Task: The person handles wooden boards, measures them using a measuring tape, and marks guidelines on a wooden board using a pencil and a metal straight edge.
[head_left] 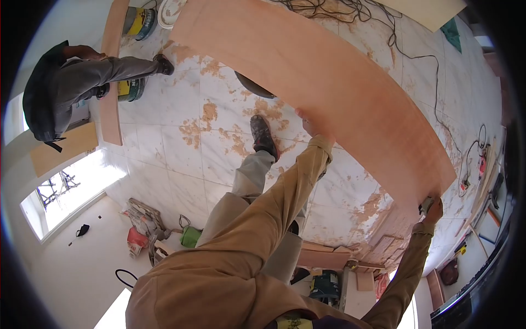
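Note:
A long reddish-brown wooden board (329, 90) spans the view from upper left to lower right, bowed by the wide lens. My left hand (311, 125) is at the board's near edge, closed round it, with part of the fingers hidden. At the board's right end, my right hand (434, 210) is closed on a small greyish object (426, 205), too small to make out, which touches the board's corner. A dark rounded thing (253, 86) shows partly from under the board.
Another person (44, 98) stands at the left by a narrow plank (110, 104) over buckets (131, 90). Black cables (436, 82) run across the tiled floor (181, 109), which has brown dust patches. Wood pieces (383, 247) lie below the board's right end. A green bag (190, 236) is lower left.

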Tool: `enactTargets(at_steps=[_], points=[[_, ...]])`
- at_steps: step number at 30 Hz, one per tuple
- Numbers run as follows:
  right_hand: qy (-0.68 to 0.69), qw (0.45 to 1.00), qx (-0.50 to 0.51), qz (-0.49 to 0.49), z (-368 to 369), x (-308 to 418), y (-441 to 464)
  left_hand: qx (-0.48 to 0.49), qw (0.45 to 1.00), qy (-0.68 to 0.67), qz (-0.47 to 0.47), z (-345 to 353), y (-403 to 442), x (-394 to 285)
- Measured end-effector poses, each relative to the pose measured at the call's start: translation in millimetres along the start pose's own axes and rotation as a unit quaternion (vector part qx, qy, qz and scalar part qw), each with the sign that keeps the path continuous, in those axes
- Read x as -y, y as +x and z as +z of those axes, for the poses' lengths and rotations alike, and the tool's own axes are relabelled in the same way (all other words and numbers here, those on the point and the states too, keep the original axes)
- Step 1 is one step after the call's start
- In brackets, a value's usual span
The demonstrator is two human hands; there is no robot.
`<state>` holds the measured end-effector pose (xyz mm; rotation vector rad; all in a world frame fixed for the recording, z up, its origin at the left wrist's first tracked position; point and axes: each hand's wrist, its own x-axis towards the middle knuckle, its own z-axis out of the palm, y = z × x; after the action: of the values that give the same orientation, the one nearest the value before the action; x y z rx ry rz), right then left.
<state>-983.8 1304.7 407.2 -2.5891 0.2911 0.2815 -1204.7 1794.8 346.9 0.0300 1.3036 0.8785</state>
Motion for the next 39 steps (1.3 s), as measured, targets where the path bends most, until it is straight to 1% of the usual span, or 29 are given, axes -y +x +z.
enactTargets(at_steps=[2,3,5,6,7,8,9,11,12,13,14,15,16,18,20,21,23,25,27,28,29,31,32,33,34,35,36,38,39], points=[[0.099,0.992,-0.076,0.021,-4,20,-11,-0.027,0.999,0.035,-0.020,13,-12,8],[0.152,0.980,-0.126,0.030,-2,1,0,-0.030,0.999,0.021,-0.017,23,-23,7],[0.243,0.958,-0.129,0.084,-3,23,-33,-0.037,0.999,-0.008,-0.016,39,-43,6],[0.286,0.943,-0.132,0.109,-7,36,-49,-0.047,0.994,0.094,0.007,39,-42,6],[0.378,0.916,-0.067,0.116,-3,20,-59,-0.054,0.978,0.198,0.025,37,-37,6],[0.412,0.897,-0.012,0.161,0,14,-80,-0.057,0.950,0.304,0.035,32,-32,11],[0.422,0.887,0.027,0.186,-1,44,-124,-0.040,0.954,0.290,0.068,24,-24,20],[0.454,0.869,0.060,0.188,23,24,-167,-0.007,0.962,0.266,0.060,9,-15,38],[0.483,0.829,0.129,0.250,27,37,-193,0.010,0.966,0.253,0.055,2,-11,47],[0.496,0.813,0.114,0.282,45,29,-214,0.070,0.978,0.198,0.015,-11,5,49],[0.516,0.794,0.136,0.291,59,24,-235,0.126,0.981,0.144,-0.032,-24,21,50],[0.503,0.799,0.113,0.309,70,30,-254,0.217,0.971,0.054,-0.086,-43,44,71],[0.499,0.803,0.083,0.315,78,44,-273,0.139,0.978,0.142,-0.064,-32,19,79],[0.515,0.782,0.087,0.341,87,63,-298,0.106,0.977,0.177,-0.051,-19,0,86],[0.511,0.783,0.089,0.344,103,60,-312,0.179,0.978,0.065,-0.086,-25,9,98],[0.519,0.781,0.070,0.340,107,64,-316,0.161,0.971,0.132,-0.122,-24,-1,99],[0.529,0.779,0.054,0.332,105,72,-318,0.124,0.936,0.267,-0.193,-28,-34,88],[0.538,0.780,0.032,0.317,104,82,-314,0.146,0.858,0.404,-0.283,-75,-11,88],[0.463,0.833,0.026,0.301,112,82,-305,0.211,0.770,0.503,-0.330,-100,-48,60],[0.423,0.858,0.024,0.291,115,84,-301,0.311,0.706,0.548,-0.324,-109,-75,36],[0.351,0.911,0.006,0.218,117,96,-300,0.350,0.679,0.555,-0.331,-113,-104,16],[0.186,0.980,-0.029,0.071,120,133,-309,0.370,0.693,0.515,-0.343,-121,-142,-14],[0.163,0.986,-0.014,-0.015,128,146,-318,0.379,0.700,0.494,-0.350,-126,-149,-24],[0.208,0.977,0.011,-0.039,136,161,-329,0.367,0.720,0.484,-0.336,-128,-147,-31],[0.232,0.968,0.094,0.010,134,182,-339,0.354,0.742,0.472,-0.320,-130,-141,-39],[0.219,0.964,0.151,0.017,133,191,-343,0.339,0.764,0.458,-0.301,-130,-132,-47],[0.204,0.956,0.211,0.023,134,198,-346,0.361,0.728,0.481,-0.330,-129,-115,-57],[0.098,0.974,0.171,-0.113,139,212,-349,0.386,0.668,0.523,-0.363,-123,-68,-90],[0.038,0.973,0.169,-0.156,143,218,-348,0.393,0.667,0.518,-0.364,-112,-72,-106]])
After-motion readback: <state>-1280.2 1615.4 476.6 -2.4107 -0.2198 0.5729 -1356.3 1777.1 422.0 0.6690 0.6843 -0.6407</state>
